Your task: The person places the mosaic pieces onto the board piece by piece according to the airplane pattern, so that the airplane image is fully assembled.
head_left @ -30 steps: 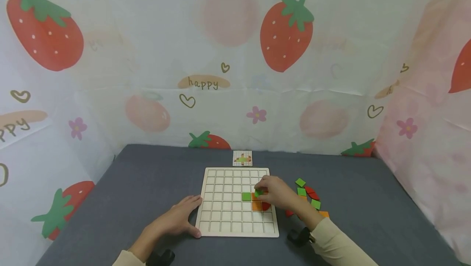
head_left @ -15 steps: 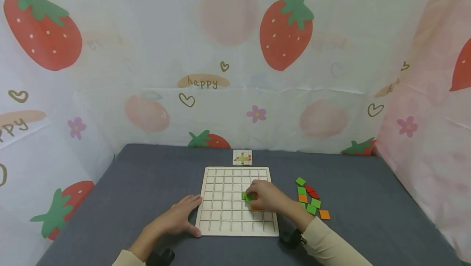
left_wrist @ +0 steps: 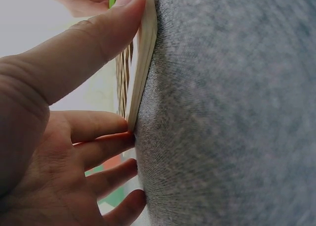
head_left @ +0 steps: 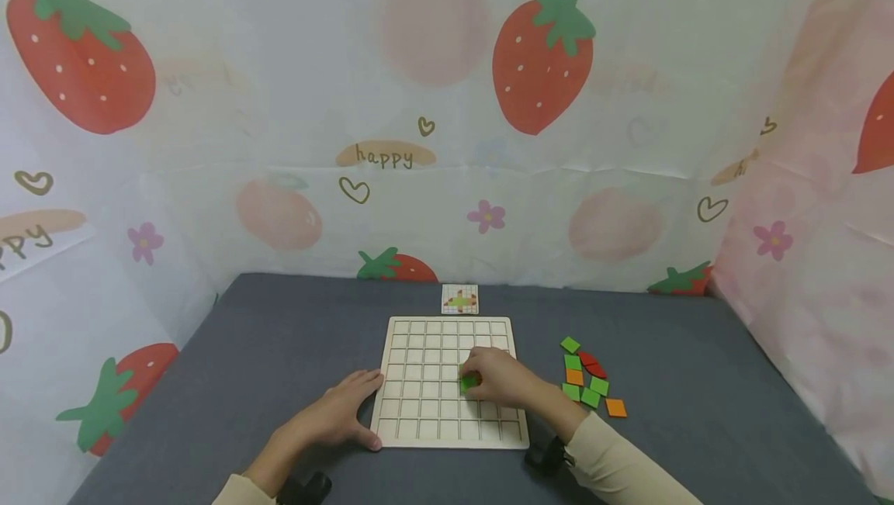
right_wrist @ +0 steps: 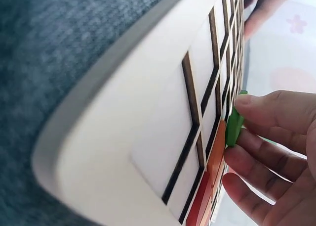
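A pale wooden grid board (head_left: 419,431) lies flat on the dark grey cloth. My right hand (head_left: 501,378) is over its right half, pinching a green square tile (head_left: 469,384) between thumb and fingers. In the right wrist view that green tile (right_wrist: 234,127) is at the grid surface, beside an orange tile (right_wrist: 216,152) and a red piece (right_wrist: 198,199) set in the board. The hand hides these pieces in the head view. My left hand (head_left: 341,413) rests along the board's left edge, fingers extended, with the thumb (left_wrist: 111,30) on the near-left corner.
To the right of the board lie several loose pieces: green squares (head_left: 570,344), red curved ones (head_left: 592,365) and orange squares (head_left: 616,408). Just beyond the board's far edge is a small picture card (head_left: 459,299). A strawberry-print cloth (head_left: 419,218) hangs behind the table.
My right hand has moved left and a little nearer with the green tile, from the board's right side toward its middle. The left hand stays in place.
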Demonstrator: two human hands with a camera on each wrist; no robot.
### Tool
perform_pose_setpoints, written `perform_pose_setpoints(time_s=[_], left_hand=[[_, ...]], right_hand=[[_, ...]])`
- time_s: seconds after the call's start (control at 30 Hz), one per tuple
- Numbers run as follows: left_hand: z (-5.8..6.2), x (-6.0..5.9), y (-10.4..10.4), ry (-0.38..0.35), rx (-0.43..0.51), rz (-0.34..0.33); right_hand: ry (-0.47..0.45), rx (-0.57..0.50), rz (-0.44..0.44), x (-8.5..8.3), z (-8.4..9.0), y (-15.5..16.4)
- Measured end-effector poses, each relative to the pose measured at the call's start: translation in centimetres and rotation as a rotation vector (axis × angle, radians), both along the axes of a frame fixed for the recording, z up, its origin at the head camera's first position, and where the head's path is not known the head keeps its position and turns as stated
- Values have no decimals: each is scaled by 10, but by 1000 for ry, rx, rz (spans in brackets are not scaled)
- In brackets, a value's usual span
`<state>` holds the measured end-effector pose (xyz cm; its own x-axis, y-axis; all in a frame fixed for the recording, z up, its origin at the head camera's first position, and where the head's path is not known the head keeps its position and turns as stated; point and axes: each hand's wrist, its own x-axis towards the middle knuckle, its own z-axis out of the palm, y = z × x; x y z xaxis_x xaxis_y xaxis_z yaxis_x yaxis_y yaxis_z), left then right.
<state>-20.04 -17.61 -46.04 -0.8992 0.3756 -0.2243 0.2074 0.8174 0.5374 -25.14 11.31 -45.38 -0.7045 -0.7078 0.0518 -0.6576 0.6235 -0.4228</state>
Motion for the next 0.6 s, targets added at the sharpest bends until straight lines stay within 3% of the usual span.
perform_pose_setpoints(time_s=[0.6], left_hand=[[0, 1, 0, 5, 3, 0]], right_hand=[[55, 30, 2, 2, -3, -4]])
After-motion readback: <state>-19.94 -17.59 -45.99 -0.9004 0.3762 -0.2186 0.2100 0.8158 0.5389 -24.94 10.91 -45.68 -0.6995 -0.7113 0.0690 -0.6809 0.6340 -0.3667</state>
